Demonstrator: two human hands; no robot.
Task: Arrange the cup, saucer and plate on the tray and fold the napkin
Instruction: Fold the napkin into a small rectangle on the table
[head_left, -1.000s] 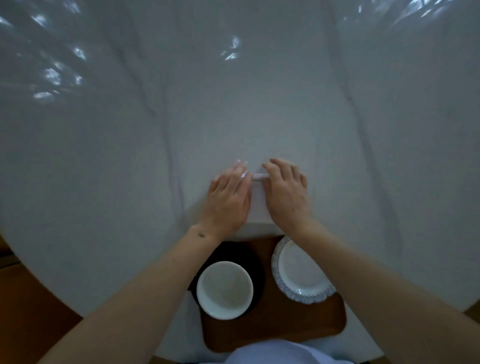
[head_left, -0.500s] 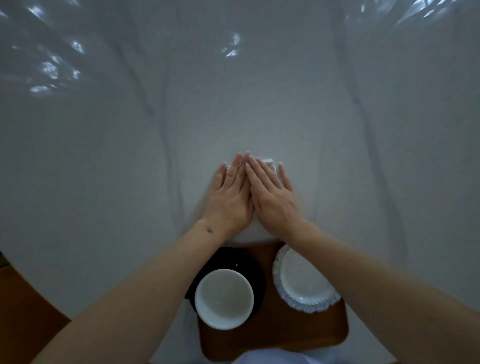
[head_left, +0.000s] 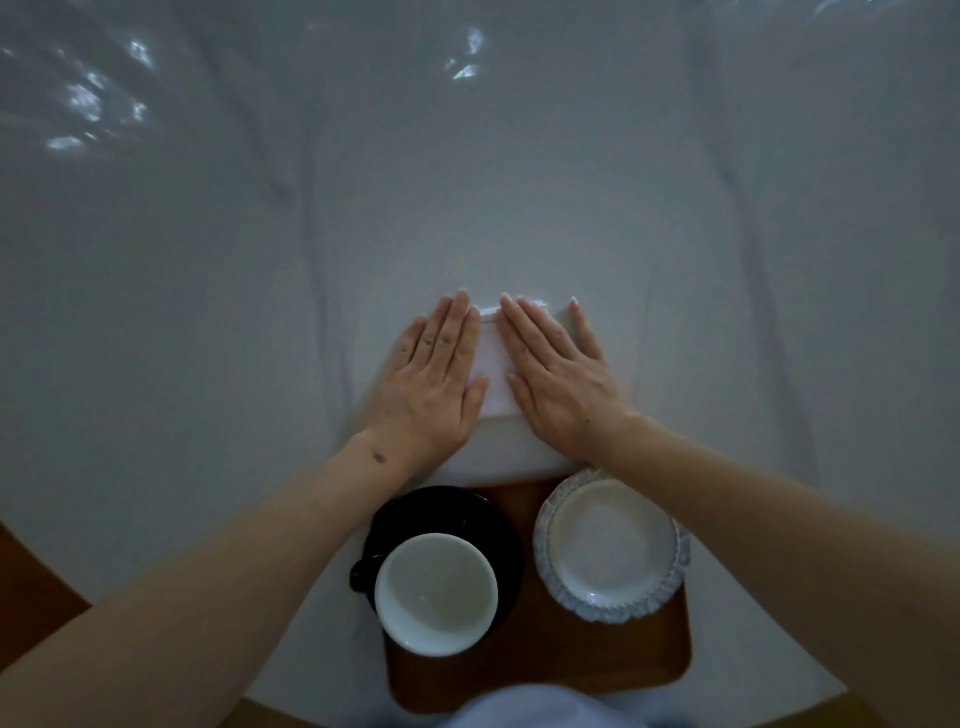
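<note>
Nearest the camera sits the wooden tray (head_left: 540, 670), and the crockery is already on it: the white cup (head_left: 435, 592) stands on the black saucer (head_left: 447, 512) at the tray's left, and the frilled-edge plate (head_left: 613, 545) lies at its right, just beside the saucer. That half of the job looks done.

Now just beyond the tray's far edge, on the pale tabletop (head_left: 208, 312), here is the live action: the white napkin (head_left: 492, 366) lies folded into a small rectangle, and both hands are flat on top of it. The left hand (head_left: 434, 379) presses down on its left part, fingers straight and together, no grip at all. The right hand (head_left: 556, 379) does the same on the right part, fingers straight and slightly fanned, little finger off onto the tabletop. A strip of napkin shows between them, its far edge peeking out past the fingertips.

So the step in hand reads as flattening a fold. Next, I'd say, comes either another fold, which needs an edge pinched and lifted, or carrying the napkin to the tray, where the free space looks tight.
</note>
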